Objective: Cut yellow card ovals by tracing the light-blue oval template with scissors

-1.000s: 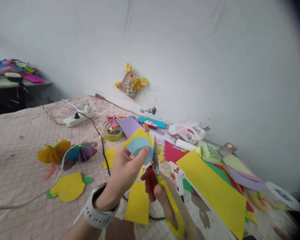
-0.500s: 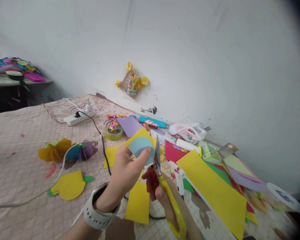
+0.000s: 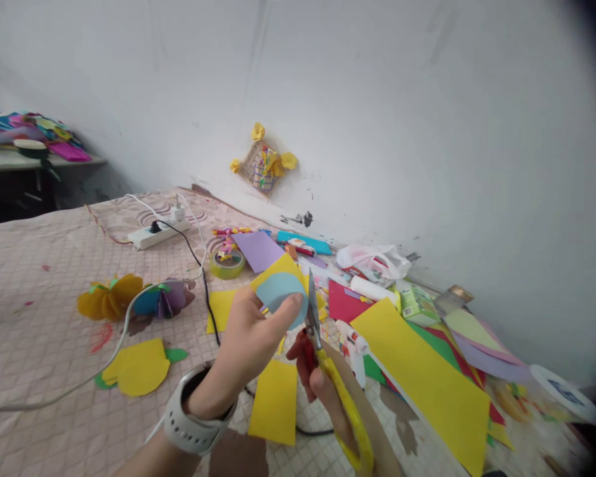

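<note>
A quilted bedspread (image 3: 44, 318) fills the lower frame and runs up to a white wall (image 3: 402, 112). A long yellow card sheet (image 3: 420, 377) lies to the right, and a smaller yellow card piece (image 3: 273, 404) lies below the hands. At centre, the left hand (image 3: 243, 351) has a closed grip on a pale blue paper circle (image 3: 281, 298) backed by yellow card (image 3: 281, 268), thumb on top. The right hand (image 3: 318, 391) is clenched around yellow-handled scissors (image 3: 345, 397), their blade just beside the circle's right edge.
</note>
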{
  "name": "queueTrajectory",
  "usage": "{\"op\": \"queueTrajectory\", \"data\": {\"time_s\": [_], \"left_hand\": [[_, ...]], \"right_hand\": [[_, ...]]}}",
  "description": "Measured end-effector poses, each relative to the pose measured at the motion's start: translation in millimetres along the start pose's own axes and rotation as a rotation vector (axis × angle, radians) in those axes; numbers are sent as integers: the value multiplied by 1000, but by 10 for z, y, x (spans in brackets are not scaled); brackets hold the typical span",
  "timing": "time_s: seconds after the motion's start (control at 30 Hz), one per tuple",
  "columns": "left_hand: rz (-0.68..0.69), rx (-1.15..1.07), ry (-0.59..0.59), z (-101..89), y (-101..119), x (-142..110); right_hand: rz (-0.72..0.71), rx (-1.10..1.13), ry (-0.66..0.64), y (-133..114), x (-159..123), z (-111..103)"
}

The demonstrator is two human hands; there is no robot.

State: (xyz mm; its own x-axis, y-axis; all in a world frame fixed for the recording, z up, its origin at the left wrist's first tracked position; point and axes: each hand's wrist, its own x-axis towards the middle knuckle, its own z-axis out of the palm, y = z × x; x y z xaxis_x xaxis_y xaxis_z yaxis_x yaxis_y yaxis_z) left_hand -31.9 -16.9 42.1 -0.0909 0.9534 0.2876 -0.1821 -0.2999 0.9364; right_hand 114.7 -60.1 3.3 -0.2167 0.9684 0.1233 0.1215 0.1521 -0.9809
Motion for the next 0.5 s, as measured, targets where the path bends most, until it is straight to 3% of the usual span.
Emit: {"op": "queueTrajectory", "data": {"time_s": [0.2, 0.5], "left_hand": [[-7, -31, -50, -30, -5, 6], [-20, -49, -57, -41, -20, 20]], "right_hand": [[1, 13, 27, 17, -4, 7], [15, 32, -53, 79, 20, -25]]}}
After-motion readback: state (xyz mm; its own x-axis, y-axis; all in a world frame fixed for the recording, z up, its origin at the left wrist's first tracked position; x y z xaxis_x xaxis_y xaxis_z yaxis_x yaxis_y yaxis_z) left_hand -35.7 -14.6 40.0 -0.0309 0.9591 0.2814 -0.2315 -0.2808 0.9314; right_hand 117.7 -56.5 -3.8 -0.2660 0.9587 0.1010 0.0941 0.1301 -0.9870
